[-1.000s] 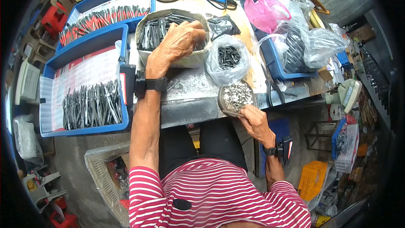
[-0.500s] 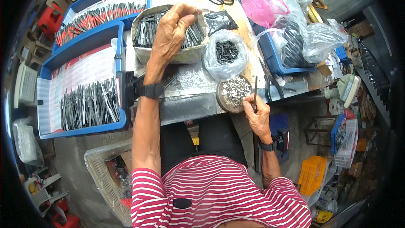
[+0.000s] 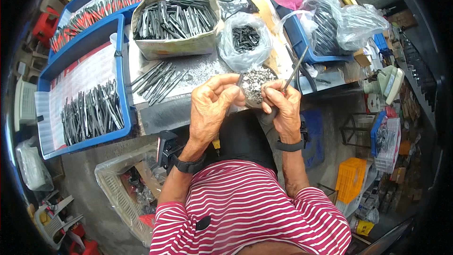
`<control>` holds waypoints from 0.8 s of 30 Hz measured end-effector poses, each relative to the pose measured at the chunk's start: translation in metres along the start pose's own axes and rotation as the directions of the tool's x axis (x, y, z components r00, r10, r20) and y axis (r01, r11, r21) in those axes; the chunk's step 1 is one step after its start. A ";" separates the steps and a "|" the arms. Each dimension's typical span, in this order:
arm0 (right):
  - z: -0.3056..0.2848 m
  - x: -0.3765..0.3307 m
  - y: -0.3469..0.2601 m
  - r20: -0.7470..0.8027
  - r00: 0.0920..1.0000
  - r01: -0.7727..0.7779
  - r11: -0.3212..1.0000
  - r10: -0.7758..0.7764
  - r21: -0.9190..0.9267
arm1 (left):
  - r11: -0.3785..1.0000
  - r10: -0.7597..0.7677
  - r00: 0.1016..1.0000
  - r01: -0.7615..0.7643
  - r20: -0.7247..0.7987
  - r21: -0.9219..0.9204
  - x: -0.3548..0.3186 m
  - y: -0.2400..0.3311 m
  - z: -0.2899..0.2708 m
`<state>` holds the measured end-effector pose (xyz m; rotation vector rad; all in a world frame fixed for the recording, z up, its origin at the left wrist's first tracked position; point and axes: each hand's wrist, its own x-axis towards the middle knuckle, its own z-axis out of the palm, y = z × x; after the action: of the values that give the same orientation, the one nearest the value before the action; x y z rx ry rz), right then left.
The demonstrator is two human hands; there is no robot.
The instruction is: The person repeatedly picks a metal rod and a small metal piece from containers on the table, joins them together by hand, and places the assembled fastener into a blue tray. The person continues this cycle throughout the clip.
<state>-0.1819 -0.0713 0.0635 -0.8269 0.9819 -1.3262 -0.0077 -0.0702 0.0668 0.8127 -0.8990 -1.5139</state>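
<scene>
— Right at the near edge of the bench, then: left hand curled shut, fingertips pinching a thin grey metal strip?

— Yes, pinched and raised over the round bowl of small metal bits. Right hand closed too, gripping a slim rod-like tool that slants up and to the right.

— Both hands close together?

— Nearly touching, just above the lap.

— And farther out?

— Loose strips lying to the left of the bowl; beyond them a cardboard box of strips. Clear bag of dark parts just behind the bowl. Blue tray of more strips at far left.
</scene>
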 end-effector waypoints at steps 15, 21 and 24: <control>0.034 -0.002 -0.006 0.112 0.978 0.200 0.954 -0.178 -0.223 | 0.997 -0.070 0.995 0.068 -0.067 -0.025 -0.010 -0.013 0.007; 0.036 -0.004 -0.004 0.122 0.976 0.205 0.942 -0.178 -0.266 | 0.999 -0.048 0.994 0.049 -0.098 0.007 -0.011 -0.015 0.009; 0.036 -0.003 -0.003 0.143 0.977 0.188 0.951 -0.156 -0.247 | 0.998 -0.032 0.996 0.037 -0.088 0.055 -0.012 -0.015 0.007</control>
<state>-0.1502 -0.0707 0.0804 -1.2035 1.0171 -1.2930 -0.0191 -0.0562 0.0574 0.9332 -0.8702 -1.4766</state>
